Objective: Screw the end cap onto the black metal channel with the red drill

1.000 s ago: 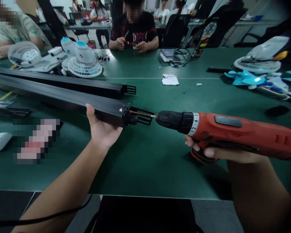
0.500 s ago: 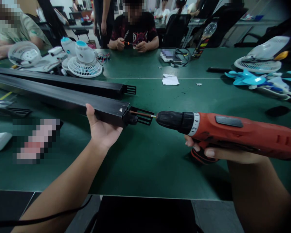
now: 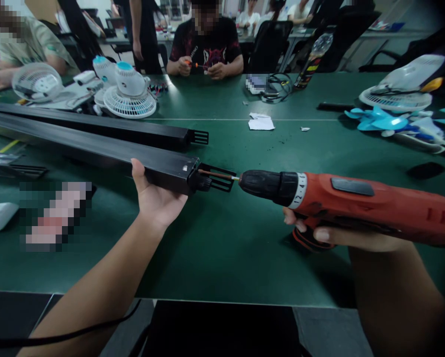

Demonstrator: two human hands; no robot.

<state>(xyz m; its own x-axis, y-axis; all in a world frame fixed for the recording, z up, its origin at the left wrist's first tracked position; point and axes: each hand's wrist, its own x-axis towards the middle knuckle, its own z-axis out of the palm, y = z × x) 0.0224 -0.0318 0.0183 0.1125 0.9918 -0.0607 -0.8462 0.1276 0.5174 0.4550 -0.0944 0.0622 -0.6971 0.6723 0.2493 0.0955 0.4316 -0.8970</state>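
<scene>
My left hand (image 3: 159, 201) grips the near end of a long black rectangular profile (image 3: 107, 148) from below, thumb up along its side. A slotted black bracket (image 3: 226, 177) and a small dark knob (image 3: 203, 184) stick out of that end. On the right, my right hand (image 3: 360, 238) is wrapped round the handle of a red cordless drill (image 3: 378, 198) with a black chuck. The drill's long bit (image 3: 218, 174) reaches leftward to the end face of the profile, beside the bracket. Whether its tip sits in a screw is hidden.
A second black profile (image 3: 151, 131) lies just behind. White fan parts (image 3: 129, 101) stand back left; blue fan blades (image 3: 378, 120) lie at right. A phone (image 3: 59, 213), paper scraps (image 3: 261, 122) and a bottle (image 3: 313, 62) are on the green table. A person (image 3: 207, 44) sits opposite holding a screwdriver.
My hands, the profile and the drill stay almost exactly in place. In the background, a standing person has shifted to the left.
</scene>
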